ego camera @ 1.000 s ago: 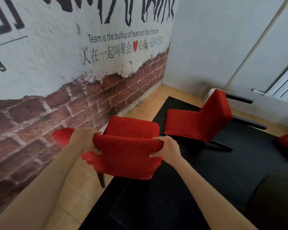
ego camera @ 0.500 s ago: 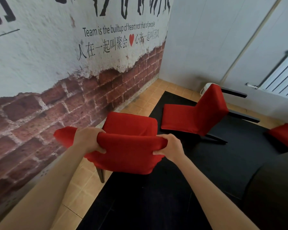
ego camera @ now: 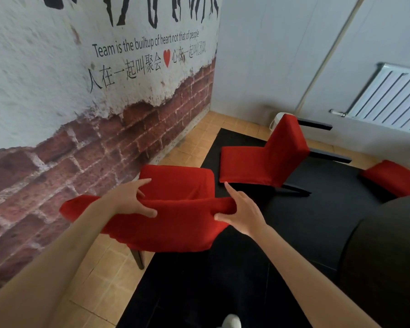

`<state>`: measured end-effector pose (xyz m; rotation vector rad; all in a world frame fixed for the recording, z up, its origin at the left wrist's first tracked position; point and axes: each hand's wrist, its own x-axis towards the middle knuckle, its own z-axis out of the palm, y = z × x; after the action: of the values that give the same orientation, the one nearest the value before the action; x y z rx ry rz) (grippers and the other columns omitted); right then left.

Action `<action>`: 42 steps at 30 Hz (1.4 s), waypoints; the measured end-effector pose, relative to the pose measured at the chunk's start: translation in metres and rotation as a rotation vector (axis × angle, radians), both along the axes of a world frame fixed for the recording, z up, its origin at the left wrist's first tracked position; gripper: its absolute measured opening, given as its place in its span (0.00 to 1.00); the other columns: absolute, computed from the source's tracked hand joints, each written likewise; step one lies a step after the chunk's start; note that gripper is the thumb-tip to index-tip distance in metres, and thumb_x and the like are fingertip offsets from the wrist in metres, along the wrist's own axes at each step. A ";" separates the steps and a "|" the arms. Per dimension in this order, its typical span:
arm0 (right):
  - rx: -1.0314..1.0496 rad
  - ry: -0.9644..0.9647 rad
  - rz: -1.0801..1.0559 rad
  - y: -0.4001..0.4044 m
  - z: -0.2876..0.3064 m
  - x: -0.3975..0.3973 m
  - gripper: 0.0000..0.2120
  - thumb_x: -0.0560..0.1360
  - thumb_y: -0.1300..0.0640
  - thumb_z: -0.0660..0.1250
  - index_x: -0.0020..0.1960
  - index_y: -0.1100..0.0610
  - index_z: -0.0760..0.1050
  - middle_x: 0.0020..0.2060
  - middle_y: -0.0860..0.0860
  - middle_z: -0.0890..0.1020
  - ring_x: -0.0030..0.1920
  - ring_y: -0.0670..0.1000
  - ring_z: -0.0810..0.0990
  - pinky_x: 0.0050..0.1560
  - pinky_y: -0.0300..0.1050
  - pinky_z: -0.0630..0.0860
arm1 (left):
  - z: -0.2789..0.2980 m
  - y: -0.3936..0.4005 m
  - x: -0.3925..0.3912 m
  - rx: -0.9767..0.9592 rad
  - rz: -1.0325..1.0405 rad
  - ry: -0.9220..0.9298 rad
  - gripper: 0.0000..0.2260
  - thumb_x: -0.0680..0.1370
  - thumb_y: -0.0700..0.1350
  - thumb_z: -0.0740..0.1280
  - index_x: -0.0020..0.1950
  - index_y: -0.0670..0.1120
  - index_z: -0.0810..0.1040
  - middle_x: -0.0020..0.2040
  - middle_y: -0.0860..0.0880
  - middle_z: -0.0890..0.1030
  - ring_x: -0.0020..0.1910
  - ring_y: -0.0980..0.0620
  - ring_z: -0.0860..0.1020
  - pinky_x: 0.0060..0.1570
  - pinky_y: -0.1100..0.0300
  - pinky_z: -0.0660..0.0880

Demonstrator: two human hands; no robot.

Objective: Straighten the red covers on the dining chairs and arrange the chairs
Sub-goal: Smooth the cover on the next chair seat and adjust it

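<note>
The nearest dining chair (ego camera: 175,183) stands by the brick-pattern wall with its back towards me, and its red cover (ego camera: 175,230) is bunched along the top of the backrest. My left hand (ego camera: 128,200) grips the top edge left of centre, thumb on the near face and index finger stretched over the far side. My right hand (ego camera: 242,209) holds the cover's right top corner between thumb and fingers, index finger straight. A second red-covered chair (ego camera: 258,162) stands beyond on the black rug (ego camera: 294,221), side-on. Part of a third red chair (ego camera: 393,176) shows at the right.
The brick-pattern wall (ego camera: 57,162) runs close along the left. A white radiator (ego camera: 393,98) hangs on the back right wall. A dark rounded object (ego camera: 388,256) fills the lower right. Tan floor tiles (ego camera: 100,280) lie between rug and wall.
Both hands have loosened from tight fists: index fingers are now straightened while the thumbs stay on the cover. The view has tilted slightly; the chair has barely moved.
</note>
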<state>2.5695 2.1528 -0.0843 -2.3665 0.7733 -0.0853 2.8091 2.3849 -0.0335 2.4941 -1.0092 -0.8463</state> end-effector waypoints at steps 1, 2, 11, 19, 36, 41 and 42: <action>0.009 -0.035 -0.037 -0.006 -0.001 -0.004 0.46 0.67 0.31 0.66 0.78 0.41 0.50 0.57 0.44 0.72 0.54 0.45 0.74 0.50 0.40 0.70 | 0.004 -0.010 0.001 -0.061 0.019 0.031 0.48 0.64 0.58 0.79 0.78 0.53 0.59 0.61 0.48 0.79 0.56 0.52 0.77 0.63 0.53 0.70; 0.013 -0.066 -0.080 -0.014 -0.003 -0.009 0.43 0.70 0.31 0.63 0.78 0.42 0.49 0.59 0.45 0.72 0.54 0.46 0.74 0.49 0.39 0.69 | 0.007 -0.022 0.002 -0.113 0.033 0.027 0.46 0.64 0.57 0.79 0.77 0.52 0.60 0.61 0.47 0.79 0.55 0.53 0.76 0.63 0.54 0.70; 0.051 0.025 -0.240 -0.129 -0.011 -0.038 0.42 0.74 0.38 0.66 0.79 0.44 0.45 0.65 0.51 0.73 0.59 0.49 0.74 0.53 0.42 0.70 | -0.010 -0.161 -0.012 -0.148 -0.049 0.004 0.44 0.65 0.56 0.79 0.76 0.52 0.62 0.52 0.54 0.77 0.51 0.54 0.76 0.57 0.59 0.73; 0.147 0.017 -0.293 -0.278 -0.008 -0.049 0.48 0.72 0.42 0.71 0.79 0.47 0.43 0.69 0.52 0.71 0.65 0.53 0.71 0.65 0.49 0.70 | -0.032 -0.312 -0.025 -0.066 -0.014 0.045 0.42 0.68 0.54 0.77 0.77 0.51 0.61 0.53 0.52 0.77 0.53 0.55 0.75 0.55 0.60 0.71; 0.384 0.070 -0.430 -0.482 -0.058 0.015 0.47 0.73 0.44 0.71 0.79 0.49 0.44 0.71 0.55 0.68 0.70 0.55 0.68 0.66 0.49 0.68 | -0.098 -0.529 0.029 -0.055 -0.011 0.000 0.42 0.68 0.58 0.76 0.77 0.54 0.60 0.50 0.57 0.79 0.47 0.61 0.74 0.53 0.63 0.69; 0.428 0.182 -0.434 -0.534 -0.072 0.069 0.46 0.74 0.43 0.70 0.79 0.49 0.44 0.73 0.56 0.66 0.72 0.56 0.66 0.68 0.50 0.67 | -0.131 -0.581 0.077 -0.050 0.038 0.134 0.41 0.71 0.53 0.76 0.78 0.52 0.58 0.56 0.51 0.79 0.51 0.59 0.73 0.51 0.65 0.66; 0.435 0.198 -0.433 -0.544 -0.075 0.079 0.46 0.74 0.43 0.70 0.79 0.49 0.44 0.73 0.56 0.66 0.72 0.56 0.66 0.68 0.50 0.67 | -0.138 -0.589 0.087 -0.049 0.044 0.147 0.41 0.70 0.52 0.76 0.78 0.52 0.58 0.56 0.49 0.78 0.51 0.58 0.74 0.50 0.65 0.67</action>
<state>2.6485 1.6090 -0.1594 -1.7870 1.2523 0.1274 2.8956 1.7958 -0.1719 2.3656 -0.9112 -0.9635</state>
